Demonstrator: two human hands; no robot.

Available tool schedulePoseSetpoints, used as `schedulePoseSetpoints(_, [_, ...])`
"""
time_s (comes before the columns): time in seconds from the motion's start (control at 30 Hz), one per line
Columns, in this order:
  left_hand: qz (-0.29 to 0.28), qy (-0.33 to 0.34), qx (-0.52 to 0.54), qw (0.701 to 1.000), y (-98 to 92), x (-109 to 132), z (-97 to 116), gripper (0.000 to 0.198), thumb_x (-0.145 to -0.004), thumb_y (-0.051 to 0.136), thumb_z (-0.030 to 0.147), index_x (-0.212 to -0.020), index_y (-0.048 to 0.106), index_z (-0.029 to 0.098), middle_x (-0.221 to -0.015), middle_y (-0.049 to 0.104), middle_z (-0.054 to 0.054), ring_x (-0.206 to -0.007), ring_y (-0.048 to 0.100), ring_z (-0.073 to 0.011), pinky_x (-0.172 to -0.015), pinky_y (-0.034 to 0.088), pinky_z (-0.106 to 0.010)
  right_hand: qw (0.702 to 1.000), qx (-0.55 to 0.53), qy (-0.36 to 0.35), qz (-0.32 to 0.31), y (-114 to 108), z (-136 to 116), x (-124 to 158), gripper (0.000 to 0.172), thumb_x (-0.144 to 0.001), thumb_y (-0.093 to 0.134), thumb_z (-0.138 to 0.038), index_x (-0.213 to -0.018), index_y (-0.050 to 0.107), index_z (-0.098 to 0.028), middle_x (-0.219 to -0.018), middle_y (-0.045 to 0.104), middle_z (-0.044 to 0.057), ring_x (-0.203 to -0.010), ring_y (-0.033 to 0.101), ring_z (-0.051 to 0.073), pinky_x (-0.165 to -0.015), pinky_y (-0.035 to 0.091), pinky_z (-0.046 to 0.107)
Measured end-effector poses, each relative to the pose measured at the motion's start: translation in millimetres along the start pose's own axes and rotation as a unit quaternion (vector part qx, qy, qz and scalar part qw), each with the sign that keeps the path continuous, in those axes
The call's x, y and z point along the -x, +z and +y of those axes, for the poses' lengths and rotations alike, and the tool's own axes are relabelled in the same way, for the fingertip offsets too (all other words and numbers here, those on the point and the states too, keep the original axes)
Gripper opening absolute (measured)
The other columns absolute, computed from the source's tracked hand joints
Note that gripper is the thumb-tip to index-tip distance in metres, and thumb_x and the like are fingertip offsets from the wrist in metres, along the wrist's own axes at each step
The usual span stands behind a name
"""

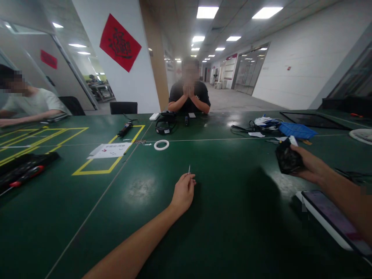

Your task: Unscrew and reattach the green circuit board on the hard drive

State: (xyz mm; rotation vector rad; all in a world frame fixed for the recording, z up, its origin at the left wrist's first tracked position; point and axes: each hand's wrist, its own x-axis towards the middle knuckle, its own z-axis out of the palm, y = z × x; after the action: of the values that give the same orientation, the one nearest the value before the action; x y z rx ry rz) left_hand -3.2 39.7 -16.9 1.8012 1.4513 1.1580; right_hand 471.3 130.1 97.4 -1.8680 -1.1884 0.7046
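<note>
The left hand [183, 192] is nearly closed, its fingers curled in and the thumb side pinching a thin white stick [189, 169] whose free end points up and away from the knuckles; that hand hangs low over or rests on the green table [226, 224], and I cannot tell which. The right hand [310, 164], well apart to its right, is partly open around a dark, crumpled-looking object [289, 158], gripping it by its near right side, raised above the tabletop with a shadow below. Just under the right forearm lies a phone [334, 217]; beyond the right hand sits a blue item [298, 130]. Ahead and to the left of the left hand lies a white ring [161, 145], and farther left of it a printed sheet [110, 150] across yellow tape [93, 172].
</note>
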Motion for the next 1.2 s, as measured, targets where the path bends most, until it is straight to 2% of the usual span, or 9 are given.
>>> schedulePoseSetpoints(0.13, [0.019,-0.022,-0.024,0.999,0.5,-14.8,4.5,0.037,-0.099,0.052,0.036,-0.129,0.061,0.017,-0.126,0.058,-0.012,-0.094,0.068,-0.0194,-0.093,0.058,-0.042,0.921,-0.290,0.158,-0.205,71.6,-18.7,71.6,0.052,-0.094,0.037,-0.061,-0.120,0.057,-0.021,-0.115,0.071,0.020,-0.103,0.070,0.033,-0.082,0.053,0.054])
schedulePoseSetpoints(0.27, [-0.031,-0.004,-0.006,0.999,4.5,-14.4,8.4,0.030,-0.097,0.052,0.026,-0.123,0.064,0.018,-0.123,0.056,-0.010,-0.089,0.067,-0.0167,-0.086,0.060,-0.037,0.846,-0.429,0.242,-0.205,142.6,-25.1,128.8,0.038,-0.093,0.049,-0.050,-0.116,0.062,-0.023,-0.106,0.075,0.011,-0.097,0.072,0.029,-0.083,0.057,0.050])
schedulePoseSetpoints(0.4, [-0.072,-0.003,-0.004,0.997,5.0,-4.2,12.0,0.033,-0.102,0.037,0.022,-0.120,0.065,0.020,-0.119,0.056,-0.009,-0.084,0.067,-0.0152,-0.079,0.059,-0.033,0.880,-0.422,0.209,-0.064,186.9,-24.5,152.8,0.021,-0.093,0.059,-0.043,-0.103,0.064,-0.025,-0.088,0.076,0.003,-0.080,0.072,0.020,-0.070,0.061,0.034])
schedulePoseSetpoints(0.53, [-0.114,-0.016,-0.068,0.991,3.1,4.0,19.9,0.049,-0.097,0.054,0.048,-0.135,0.057,0.018,-0.130,0.050,-0.013,-0.093,0.067,-0.0226,-0.088,0.057,-0.041,0.942,-0.297,0.153,-0.017,202.2,-28.6,164.8,0.030,-0.090,0.064,-0.054,-0.090,0.065,-0.024,-0.075,0.072,0.001,-0.061,0.066,0.016,-0.046,0.051,0.023])
schedulePoseSetpoints(0.73, [-0.135,-0.065,-0.049,0.987,2.3,8.4,20.7,0.098,-0.074,0.077,0.061,-0.152,0.036,0.017,-0.151,0.035,-0.018,-0.085,0.068,-0.0219,-0.084,0.060,-0.041,0.922,-0.288,0.184,-0.181,203.2,-36.9,191.1,0.048,-0.089,0.056,-0.069,-0.078,0.064,-0.022,-0.065,0.071,0.004,-0.048,0.058,0.012,-0.038,0.044,0.022])
schedulePoseSetpoints(0.9, [-0.094,-0.027,-0.082,0.992,1.5,6.6,12.6,0.107,-0.066,0.085,0.052,-0.153,0.031,0.021,-0.156,0.032,-0.018,-0.135,0.047,-0.0399,-0.110,0.044,-0.051,0.920,-0.179,0.185,-0.295,215.1,-40.1,217.5,0.067,-0.088,0.028,-0.084,-0.067,0.066,-0.032,-0.054,0.069,-0.010,-0.045,0.058,0.011,-0.041,0.041,0.020])
schedulePoseSetpoints(0.97, [-0.089,-0.021,-0.092,0.992,1.0,4.3,10.6,0.102,-0.072,0.083,0.048,-0.153,0.029,0.021,-0.155,0.035,-0.017,-0.141,0.041,-0.0387,-0.114,0.039,-0.051,0.936,-0.126,0.151,-0.291,208.7,-37.7,217.8,0.064,-0.089,0.034,-0.082,-0.064,0.065,-0.032,-0.052,0.067,-0.011,-0.043,0.058,0.012,-0.041,0.041,0.022])
schedulePoseSetpoints(1.07, [-0.104,-0.024,-0.108,0.988,-0.2,1.5,8.7,0.103,-0.073,0.081,0.050,-0.155,0.027,0.018,-0.156,0.033,-0.019,-0.142,0.040,-0.0399,-0.114,0.039,-0.052,0.969,-0.023,0.054,-0.241,164.7,-23.9,186.9,0.040,-0.085,0.060,-0.065,-0.070,0.069,-0.029,-0.061,0.071,-0.004,-0.047,0.058,0.014,-0.042,0.042,0.025])
schedulePoseSetpoints(1.2, [-0.110,-0.019,-0.125,0.986,-0.6,1.6,8.4,0.107,-0.071,0.081,0.056,-0.156,0.028,0.018,-0.161,0.029,-0.018,-0.145,0.037,-0.0396,-0.114,0.039,-0.051,0.964,0.254,-0.067,-0.048,55.3,10.4,81.8,0.016,-0.082,0.068,-0.036,-0.091,0.072,-0.024,-0.086,0.075,0.006,-0.075,0.068,0.023,-0.071,0.053,0.036])
